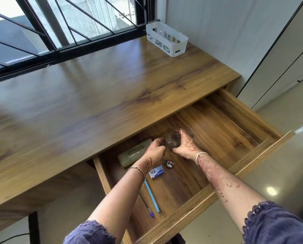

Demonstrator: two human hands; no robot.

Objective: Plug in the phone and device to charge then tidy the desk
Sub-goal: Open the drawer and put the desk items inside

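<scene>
Both hands are inside the open wooden drawer (pixel 249 162) under the desk top (pixel 98 88). My right hand (pixel 186 146) is wrapped around a small clear glass (pixel 171 140) that stands on the drawer floor. My left hand (pixel 155 152) touches the glass from the left, fingers curled at its side. In the drawer lie a grey-green case (pixel 133 152), a small padlock (pixel 168 163), a small blue-and-white box (pixel 157 172), a light blue pen (pixel 151 196) and a dark pen (pixel 147 206). No phone is in view.
A white slotted basket (pixel 166 39) holding white cables stands at the desk's far right corner by the barred window (pixel 59 29). A pale cupboard (pixel 288 55) is at the right. A black cable (pixel 11 237) runs along the floor at lower left.
</scene>
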